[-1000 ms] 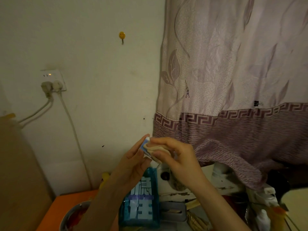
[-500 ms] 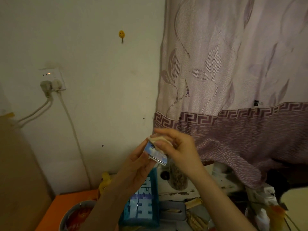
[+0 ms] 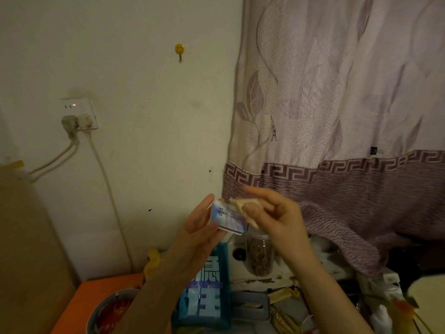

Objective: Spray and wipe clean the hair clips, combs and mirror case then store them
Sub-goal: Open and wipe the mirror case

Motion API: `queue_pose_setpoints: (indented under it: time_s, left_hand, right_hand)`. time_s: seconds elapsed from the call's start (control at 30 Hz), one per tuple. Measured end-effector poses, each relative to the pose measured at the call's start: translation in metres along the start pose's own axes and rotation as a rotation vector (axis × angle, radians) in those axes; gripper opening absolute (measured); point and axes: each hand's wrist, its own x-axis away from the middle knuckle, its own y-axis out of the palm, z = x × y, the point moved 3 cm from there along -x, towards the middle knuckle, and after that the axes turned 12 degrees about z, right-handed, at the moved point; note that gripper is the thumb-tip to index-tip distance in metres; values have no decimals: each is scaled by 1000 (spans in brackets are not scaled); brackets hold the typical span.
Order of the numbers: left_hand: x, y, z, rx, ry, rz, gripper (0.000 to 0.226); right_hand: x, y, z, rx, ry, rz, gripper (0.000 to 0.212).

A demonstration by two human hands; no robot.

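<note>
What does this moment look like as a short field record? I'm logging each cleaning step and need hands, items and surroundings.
left hand: holds the mirror case by its edges, raised in front of the wall
right hand: pinches a folded cloth against the case's upper right corner
step: wiping the case
below the hands: blue pouch, clear jar, orange table, bowl
background: wall socket with two plugs, yellow hook, patterned curtain

We see the right hand (image 3: 272,213) blurred, hiding most of its cloth (image 3: 243,206). Our forearms cover the desk (image 3: 79,300), and the bowl (image 3: 108,309) is cut off below.
</note>
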Motion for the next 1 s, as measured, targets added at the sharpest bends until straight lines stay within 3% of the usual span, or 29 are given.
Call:
queue_pose_setpoints:
  time_s: [0.13, 0.27, 0.67, 0.87, 1.0]
  left_hand:
    - [0, -1, 0, -27, 1, -80, 59]
    - [2, 4, 0, -97, 28, -174, 57]
    - [1, -6, 9, -183, 77, -102, 58]
    - [6, -1, 6, -184, 73, -144, 64]
    - [8, 3, 7, -164, 84, -137, 62]
  right_hand:
    - [-14, -7, 0, 6, -7, 106, 28]
    - [-11, 0, 8, 122, -15, 54, 28]
    - [24, 0, 5, 159, -78, -115, 33]
    - [-2, -15, -7, 118, -106, 116, 34]
    - [-4, -6, -5, 224, -117, 46, 33]
